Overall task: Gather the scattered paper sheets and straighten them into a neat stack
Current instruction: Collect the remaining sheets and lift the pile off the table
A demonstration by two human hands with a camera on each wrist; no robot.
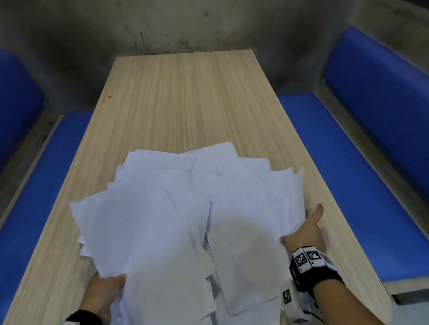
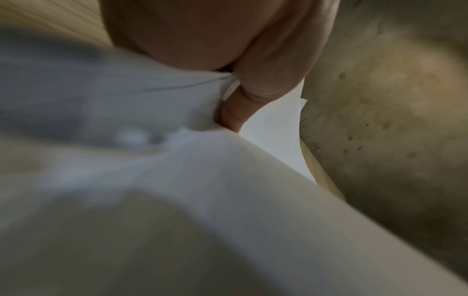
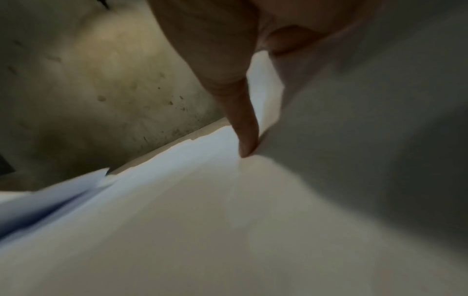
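Observation:
Several white paper sheets (image 1: 177, 218) lie in a loose, fanned heap on the near half of the wooden table (image 1: 189, 99). My left hand (image 1: 107, 288) grips the heap's near left edge, thumb on top and fingers hidden beneath. The left wrist view shows that hand (image 2: 266, 80) pinching into blurred sheets (image 2: 177, 180). My right hand (image 1: 306, 229) lies along the heap's right edge with its fingers stretched out. In the right wrist view one straight finger (image 3: 243, 120) touches the paper (image 3: 177, 200). Some sheets overhang the near table edge.
Blue padded benches run along the table's left side (image 1: 29, 206) and right side (image 1: 366, 174). A stained concrete wall (image 1: 167, 15) closes the far end. The far half of the table shows bare wood.

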